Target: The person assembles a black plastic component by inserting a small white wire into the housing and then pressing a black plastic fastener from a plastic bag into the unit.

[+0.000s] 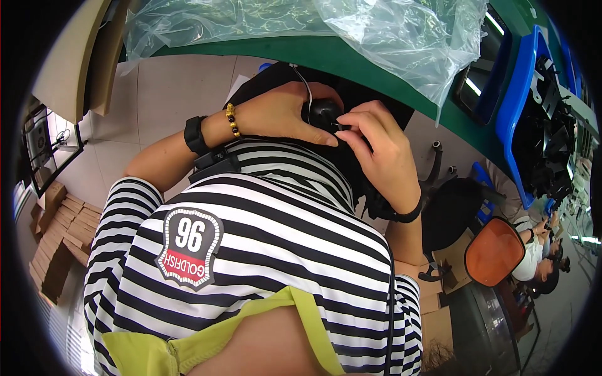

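My left hand [282, 113] curls around a rounded, glossy black object [323, 111], whose exact kind I cannot make out. A thin pale cable [303, 80] runs over this hand beside the object. Close against it, my right hand [384, 147] pinches a small black piece [342, 128] between thumb and fingertips, and my left thumb reaches toward the same spot. Both hands are held over my dark-covered lap, just short of the green table [276, 47]. Part of the black object is hidden by my fingers.
Crumpled transparent plastic bags [401, 37] lie over the green table. At the right stands a blue bin [515, 119] filled with black parts [552, 144]. An orange chair [495, 250] and another person [536, 266] are farther right. Folded cardboard [66, 235] is stacked at the left.
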The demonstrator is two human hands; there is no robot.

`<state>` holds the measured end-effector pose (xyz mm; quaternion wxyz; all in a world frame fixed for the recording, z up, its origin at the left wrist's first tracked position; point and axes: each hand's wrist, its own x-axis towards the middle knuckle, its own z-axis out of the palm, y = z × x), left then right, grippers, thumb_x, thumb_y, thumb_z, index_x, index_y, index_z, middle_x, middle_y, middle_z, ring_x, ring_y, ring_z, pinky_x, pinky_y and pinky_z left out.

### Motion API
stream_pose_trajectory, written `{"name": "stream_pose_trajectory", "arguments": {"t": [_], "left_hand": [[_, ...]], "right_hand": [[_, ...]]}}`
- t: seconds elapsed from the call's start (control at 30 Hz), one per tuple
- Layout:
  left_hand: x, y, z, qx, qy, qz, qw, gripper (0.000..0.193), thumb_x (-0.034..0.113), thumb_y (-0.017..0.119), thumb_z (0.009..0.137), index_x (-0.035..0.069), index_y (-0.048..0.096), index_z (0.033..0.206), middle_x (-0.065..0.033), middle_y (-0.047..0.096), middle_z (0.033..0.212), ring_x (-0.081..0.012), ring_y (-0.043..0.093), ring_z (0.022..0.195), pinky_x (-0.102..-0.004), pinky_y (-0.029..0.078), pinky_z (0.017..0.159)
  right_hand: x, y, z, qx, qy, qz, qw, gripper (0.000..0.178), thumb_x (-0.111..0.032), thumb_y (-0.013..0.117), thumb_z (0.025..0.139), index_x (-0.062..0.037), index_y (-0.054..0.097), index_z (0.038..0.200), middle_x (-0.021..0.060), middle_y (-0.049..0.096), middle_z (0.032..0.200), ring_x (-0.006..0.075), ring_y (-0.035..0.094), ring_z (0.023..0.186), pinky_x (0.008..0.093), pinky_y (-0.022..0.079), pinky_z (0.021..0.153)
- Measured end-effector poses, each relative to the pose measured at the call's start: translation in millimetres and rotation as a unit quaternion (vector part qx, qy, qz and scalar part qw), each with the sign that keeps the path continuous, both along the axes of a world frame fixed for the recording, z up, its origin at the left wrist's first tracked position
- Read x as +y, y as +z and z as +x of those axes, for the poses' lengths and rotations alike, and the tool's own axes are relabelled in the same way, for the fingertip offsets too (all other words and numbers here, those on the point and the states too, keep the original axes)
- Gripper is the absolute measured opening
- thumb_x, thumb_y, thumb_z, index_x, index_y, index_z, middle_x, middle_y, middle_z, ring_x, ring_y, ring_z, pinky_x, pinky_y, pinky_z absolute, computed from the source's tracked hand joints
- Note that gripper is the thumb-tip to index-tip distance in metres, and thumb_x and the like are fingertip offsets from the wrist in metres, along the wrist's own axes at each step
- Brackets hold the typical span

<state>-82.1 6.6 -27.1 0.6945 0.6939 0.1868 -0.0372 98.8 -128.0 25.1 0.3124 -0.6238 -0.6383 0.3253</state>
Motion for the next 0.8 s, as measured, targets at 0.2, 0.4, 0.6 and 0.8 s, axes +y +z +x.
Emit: {"name": "stream_pose_trajectory", "arguments": {"t": [0.2, 0.4, 0.6, 0.8], "left_hand": [[-3, -7, -1, -0.02, 0.021, 0.019, 0.999, 0.061, 0.043, 0.083, 0.077, 0.0, 0.066, 0.117, -0.0142, 0.07, 0.108, -0.0255, 0.067, 0.097, -0.0332, 0.052, 0.088], [2, -3, 3, -0.025, 0.009, 0.032, 0.999, 0.06, 0.041, 0.084, 0.076, 0.0, 0.066, 0.116, -0.0158, 0.07, 0.107, -0.0275, 0.067, 0.099, -0.0344, 0.052, 0.089], [3, 5, 3, -0.001, 0.007, 0.008, 1.0, 0.061, 0.039, 0.086, 0.075, 0.0, 0.066, 0.117, -0.0169, 0.069, 0.112, -0.0271, 0.066, 0.104, -0.0349, 0.051, 0.092], [-4, -4, 2, -0.017, 0.003, 0.007, 1.0, 0.06, 0.04, 0.084, 0.079, 0.001, 0.065, 0.12, -0.0151, 0.069, 0.115, -0.0254, 0.064, 0.108, -0.0356, 0.049, 0.097]], "right_hand": [[2, -2, 0, 0.002, 0.002, -0.021, 1.0, 0.019, 0.0, 0.073, 0.084, 0.0007, 0.063, 0.101, 0.0102, 0.061, 0.095, 0.0216, 0.062, 0.072, 0.032, 0.05, 0.065], [4, -3, -2, 0.007, -0.026, -0.046, 0.999, 0.019, -0.005, 0.074, 0.086, 0.0006, 0.061, 0.098, 0.0116, 0.059, 0.091, 0.0245, 0.062, 0.071, 0.0346, 0.05, 0.063], [5, -2, -3, 0.003, -0.021, -0.027, 0.999, 0.023, -0.013, 0.075, 0.088, -0.0006, 0.057, 0.096, 0.0157, 0.06, 0.09, 0.0341, 0.063, 0.074, 0.0399, 0.05, 0.064], [1, -8, -5, -0.018, -0.032, -0.052, 0.998, 0.025, -0.021, 0.072, 0.092, -0.0021, 0.056, 0.095, 0.017, 0.064, 0.083, 0.0374, 0.065, 0.072, 0.0436, 0.05, 0.06]]}}
